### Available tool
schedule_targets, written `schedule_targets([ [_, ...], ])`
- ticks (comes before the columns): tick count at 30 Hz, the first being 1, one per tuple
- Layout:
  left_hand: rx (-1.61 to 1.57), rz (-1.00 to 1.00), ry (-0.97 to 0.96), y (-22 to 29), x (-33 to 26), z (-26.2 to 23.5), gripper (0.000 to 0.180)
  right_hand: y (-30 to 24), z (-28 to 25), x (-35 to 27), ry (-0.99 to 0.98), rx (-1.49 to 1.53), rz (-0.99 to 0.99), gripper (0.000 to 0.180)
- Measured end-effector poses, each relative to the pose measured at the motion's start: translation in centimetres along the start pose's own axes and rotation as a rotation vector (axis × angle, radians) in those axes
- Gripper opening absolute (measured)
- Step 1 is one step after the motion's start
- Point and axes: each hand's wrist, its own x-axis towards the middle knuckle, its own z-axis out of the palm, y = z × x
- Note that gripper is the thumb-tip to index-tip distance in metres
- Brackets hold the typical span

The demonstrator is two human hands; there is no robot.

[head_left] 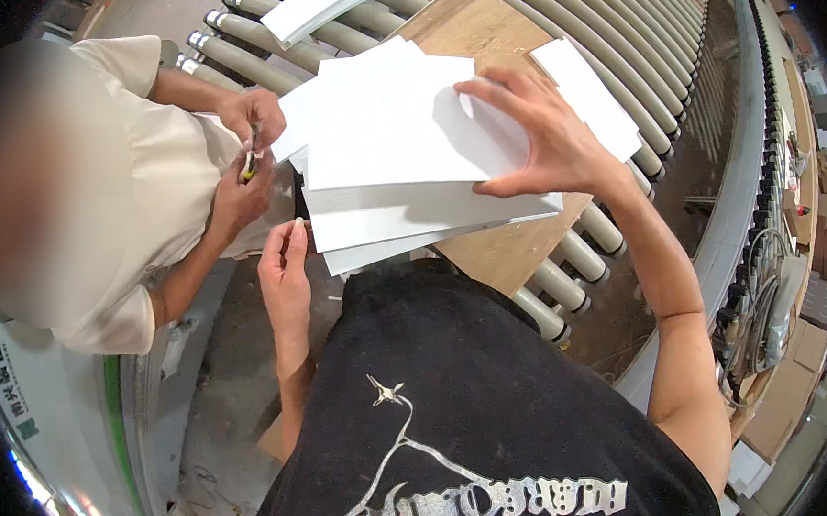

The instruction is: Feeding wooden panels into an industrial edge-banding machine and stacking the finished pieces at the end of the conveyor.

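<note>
A stack of thin white panels (376, 126) lies in front of me, its sheets fanned out unevenly. My right hand (549, 133) spans the right end of the upper panels, with the fingers at the far side and the thumb against the near edge. Beside the stack's near left corner is my left hand (285, 272), fingers raised and loosely parted, holding nothing that I can see. Whether its fingertips touch the corner I cannot tell. Beneath the stack lies a wood-grain board (518, 246).
The board rests on a roller conveyor (577, 270). More white panels lie beyond the stack (333, 0) and to its right (589, 92). At left, a co-worker in a cream shirt (170, 141) holds a small yellow-and-dark object (249, 166). Coiled cables (770, 276) hang at right.
</note>
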Motion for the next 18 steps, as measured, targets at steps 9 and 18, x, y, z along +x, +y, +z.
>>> schedule_targets([
  [9, 0.046, 0.039, 0.015, 0.8, 0.8, 0.8, 0.023, -0.7, 2.5, 0.0, -0.142, -0.046, 0.061, 0.102],
  [18, 0.009, 0.043, 0.001, 0.4, 1.4, 0.8, 0.024, -1.2, 1.3, 0.7, -0.269, -0.086, 0.031, 0.112],
])
